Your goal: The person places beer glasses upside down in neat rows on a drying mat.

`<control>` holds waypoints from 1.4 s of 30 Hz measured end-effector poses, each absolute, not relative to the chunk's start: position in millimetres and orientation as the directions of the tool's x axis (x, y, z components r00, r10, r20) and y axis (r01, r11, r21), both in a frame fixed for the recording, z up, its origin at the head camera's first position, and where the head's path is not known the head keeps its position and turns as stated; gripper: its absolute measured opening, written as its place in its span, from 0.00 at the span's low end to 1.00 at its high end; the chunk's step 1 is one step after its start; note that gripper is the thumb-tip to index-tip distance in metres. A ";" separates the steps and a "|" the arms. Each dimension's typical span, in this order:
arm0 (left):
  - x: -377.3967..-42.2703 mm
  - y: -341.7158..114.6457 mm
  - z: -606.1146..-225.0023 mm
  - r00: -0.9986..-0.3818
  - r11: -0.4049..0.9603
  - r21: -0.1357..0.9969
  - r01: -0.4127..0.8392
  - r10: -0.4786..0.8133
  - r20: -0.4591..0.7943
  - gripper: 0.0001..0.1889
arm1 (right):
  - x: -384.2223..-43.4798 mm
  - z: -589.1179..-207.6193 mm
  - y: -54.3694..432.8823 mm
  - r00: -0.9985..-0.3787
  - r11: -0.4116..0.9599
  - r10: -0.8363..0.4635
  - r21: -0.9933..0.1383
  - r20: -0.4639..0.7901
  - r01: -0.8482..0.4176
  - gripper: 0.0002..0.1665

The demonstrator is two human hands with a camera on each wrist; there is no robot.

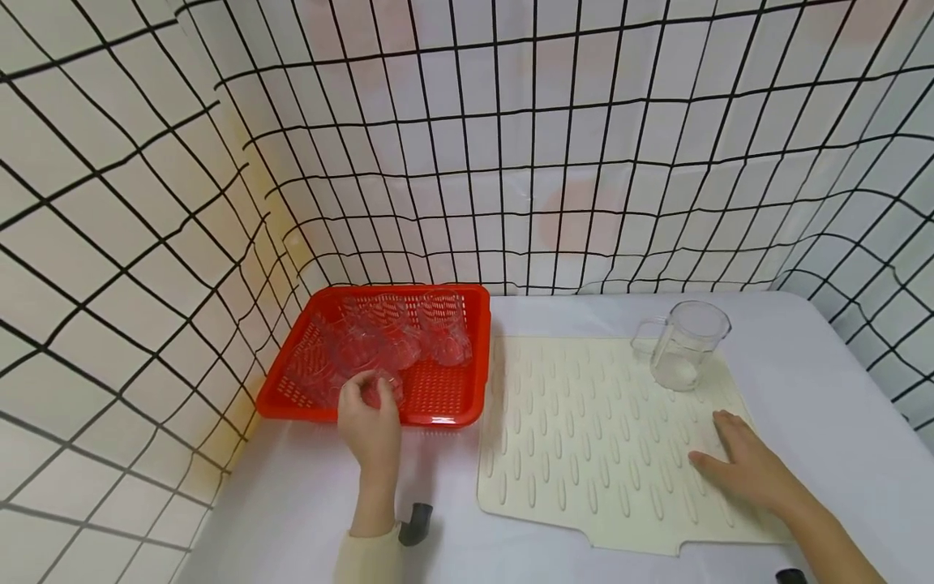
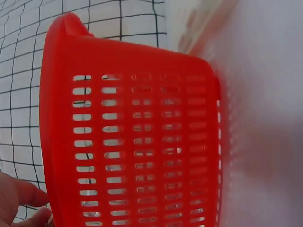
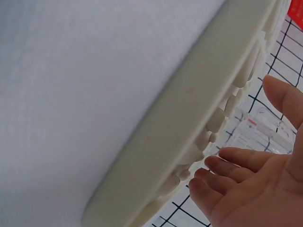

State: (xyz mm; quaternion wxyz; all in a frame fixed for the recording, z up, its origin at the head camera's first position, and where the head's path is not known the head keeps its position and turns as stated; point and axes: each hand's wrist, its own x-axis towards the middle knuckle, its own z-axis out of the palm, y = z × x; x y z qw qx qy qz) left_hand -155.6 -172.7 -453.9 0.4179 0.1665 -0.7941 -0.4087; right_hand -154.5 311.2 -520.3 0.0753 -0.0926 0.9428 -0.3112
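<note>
At the front of the red plastic basket [image 1: 438, 420], my left hand [image 1: 370, 422] reaches over the rim, thumb and fingers curled round part of a clear cup [image 1: 392, 388] whose shape is mostly hidden. In the left wrist view the basket's slotted wall [image 2: 128, 61] covers most of the view, with the fingers [image 2: 31, 194] just past its rim. Several other clear cups [image 1: 447, 332] stand or lie in the basket. My right hand [image 1: 751, 470] is low over the right part of a cream ridged mat [image 1: 584, 438], fingers extended and thumb spread. Beyond it stands a clear handled jug [image 1: 686, 349], upright on the mat.
A black wire grid [image 1: 533, 162] backed by white cloth encloses the table at the back and sides. White cloth covers the table [image 1: 824, 357]. The basket stands left of the mat, close to its edge.
</note>
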 end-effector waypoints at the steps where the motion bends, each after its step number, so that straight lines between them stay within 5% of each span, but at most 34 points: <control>1: -157.1 -173.2 -454.4 -0.599 0.628 0.777 0.047 -0.605 0.525 0.10 | -154.7 -520.3 311.6 -0.971 0.792 -0.225 -0.596 -0.086 -0.131 0.55; 16: -179.3 -183.5 -451.3 -0.731 0.786 0.479 -0.391 -0.581 0.358 0.24 | -152.2 -521.1 312.0 -0.955 0.805 -0.259 -0.578 -0.142 -0.133 0.55; 42: -188.5 -185.1 -449.3 -0.710 0.702 0.571 -0.426 -0.651 0.269 0.23 | -149.0 -520.5 312.6 -0.956 0.789 -0.262 -0.599 -0.131 -0.134 0.55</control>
